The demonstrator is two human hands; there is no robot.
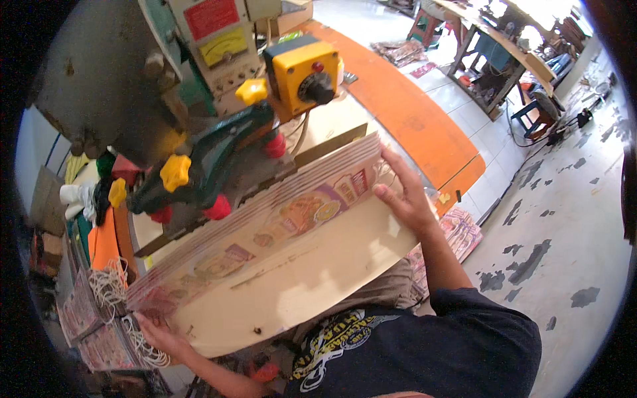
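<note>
A long stack of clear plastic sheets with colourful food prints (pixel 292 215) stands tilted on a cream work board (pixel 312 278), its far edge against the machine. My right hand (pixel 406 199) pinches the stack's right end, thumb on the near face. At the lower left corner my left hand (pixel 159 337) holds the other end, some of its fingers hidden. Just beyond the stack is the machine's dark green clamp arm (pixel 229 149) with yellow star knobs (pixel 176 173) and red feet. A metal bar (pixel 332 142) runs along behind the sheets.
A yellow control box (pixel 304 76) with a black dial sits above the machine. An orange tabletop (pixel 411 99) extends to the right. White cord bundles (pixel 109 285) hang at left over printed stacks (pixel 109 345). More printed sheets (pixel 454 235) lie below my right arm.
</note>
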